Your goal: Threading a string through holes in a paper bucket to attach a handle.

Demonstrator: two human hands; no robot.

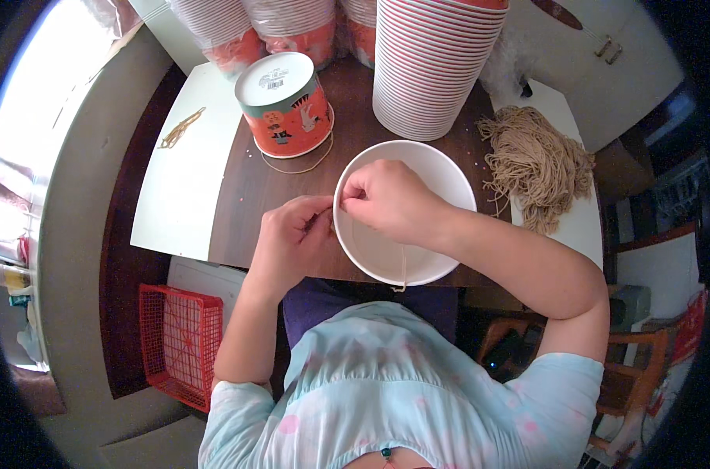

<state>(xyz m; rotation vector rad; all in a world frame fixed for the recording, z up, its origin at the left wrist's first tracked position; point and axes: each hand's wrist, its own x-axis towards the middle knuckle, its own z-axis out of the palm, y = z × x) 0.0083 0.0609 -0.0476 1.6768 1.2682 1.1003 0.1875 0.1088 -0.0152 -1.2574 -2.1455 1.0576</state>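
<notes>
A white paper bucket (441, 176) stands with its mouth up at the table's near edge. My right hand (390, 199) reaches into it, fingers pinched together against the left inner wall just below the rim. Outside that same wall is my left hand (296, 230), closed, thumb and fingertips meeting at the bucket's side. What either pinch holds is hidden by the fingers. A thin tan cord (404, 266) runs from under my right wrist along the inner wall, and its knotted end lies over the near rim.
Behind the bucket rises a tall stack of buckets (441, 70). An upside-down orange and green printed bucket (288, 117) with a cord loop stands left. Tan cords (539, 160) lie heaped right; a few more cords (183, 127) lie left. A red basket (179, 336) is below.
</notes>
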